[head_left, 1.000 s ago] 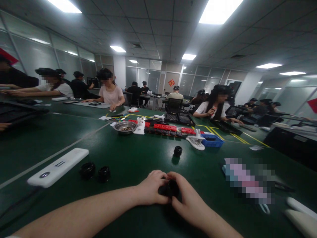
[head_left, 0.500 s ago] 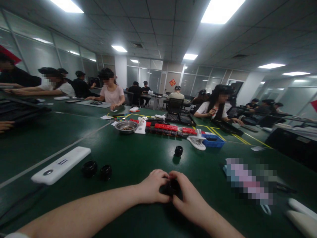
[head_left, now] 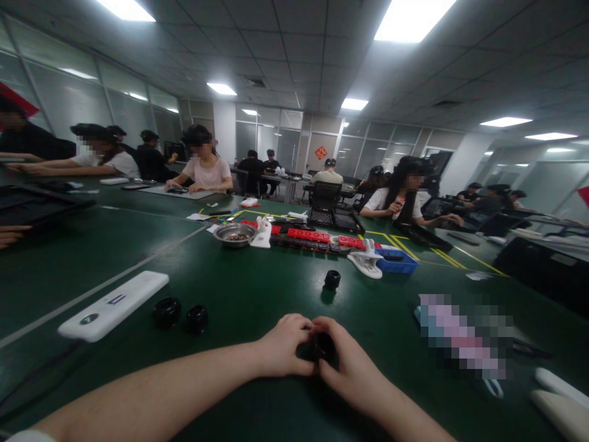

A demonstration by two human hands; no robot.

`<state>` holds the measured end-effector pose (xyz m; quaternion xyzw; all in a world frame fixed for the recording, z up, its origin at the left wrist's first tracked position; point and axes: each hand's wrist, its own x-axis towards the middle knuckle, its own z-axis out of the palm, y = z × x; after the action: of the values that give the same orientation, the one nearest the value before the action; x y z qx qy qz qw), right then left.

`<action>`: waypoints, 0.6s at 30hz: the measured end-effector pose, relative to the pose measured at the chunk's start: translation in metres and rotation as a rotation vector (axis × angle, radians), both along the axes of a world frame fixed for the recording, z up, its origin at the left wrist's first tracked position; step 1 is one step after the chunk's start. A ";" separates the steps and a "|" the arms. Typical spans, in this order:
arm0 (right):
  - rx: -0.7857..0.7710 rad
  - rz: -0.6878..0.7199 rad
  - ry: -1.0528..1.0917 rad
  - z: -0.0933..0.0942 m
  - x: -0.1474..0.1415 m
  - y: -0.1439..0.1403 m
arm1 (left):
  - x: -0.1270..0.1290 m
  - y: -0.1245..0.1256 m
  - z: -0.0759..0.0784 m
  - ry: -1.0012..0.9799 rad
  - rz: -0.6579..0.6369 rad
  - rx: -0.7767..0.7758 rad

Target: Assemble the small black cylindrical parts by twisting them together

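One left hand (head_left: 284, 347) and one right hand (head_left: 348, 359) pinched a black part (head_left: 326, 347) between their fingers (its details too dark) at a green table (head_left: 257, 276).

On the near side of the bench (head_left: 257, 279), a cap (head_left: 324, 347) sits between the left fingers (head_left: 297, 322) and the right fingers (head_left: 331, 330). Beyond it stands a second cap (head_left: 332, 280). To the left are a third cap (head_left: 197, 319) and, just left of that, a fourth cap (head_left: 166, 312), with a flat box (head_left: 124, 301) farther left. Behind, from left to right, come a bowl (head_left: 225, 239) with small parts (head_left: 238, 237) in it, an upright clip (head_left: 263, 236), a row of blocks (head_left: 308, 236), another clip (head_left: 367, 265) and a bin (head_left: 399, 267). A blurred item (head_left: 453, 337) lies well right of the right fingers.
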<state>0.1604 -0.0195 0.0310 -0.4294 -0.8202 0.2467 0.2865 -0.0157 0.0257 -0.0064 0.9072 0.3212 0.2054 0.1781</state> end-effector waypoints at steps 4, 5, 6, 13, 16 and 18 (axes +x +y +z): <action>0.046 -0.044 -0.011 0.000 0.000 -0.001 | -0.001 0.001 -0.001 0.004 -0.007 0.003; 0.048 -0.093 -0.019 0.000 0.000 0.001 | -0.001 0.001 -0.001 0.004 -0.008 0.004; 0.044 -0.143 -0.025 0.000 -0.001 0.002 | -0.001 0.000 0.000 0.002 -0.006 0.006; -0.017 -0.064 0.005 0.001 0.000 0.001 | 0.001 -0.002 0.003 0.012 0.008 0.007; 0.024 0.029 0.004 0.001 0.000 -0.002 | 0.000 -0.001 0.001 0.022 0.013 0.003; 0.033 -0.006 -0.011 0.001 0.000 -0.001 | 0.000 0.000 0.000 0.022 0.001 -0.002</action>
<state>0.1599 -0.0209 0.0319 -0.4283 -0.8246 0.2297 0.2897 -0.0158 0.0258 -0.0060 0.9090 0.3239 0.1951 0.1754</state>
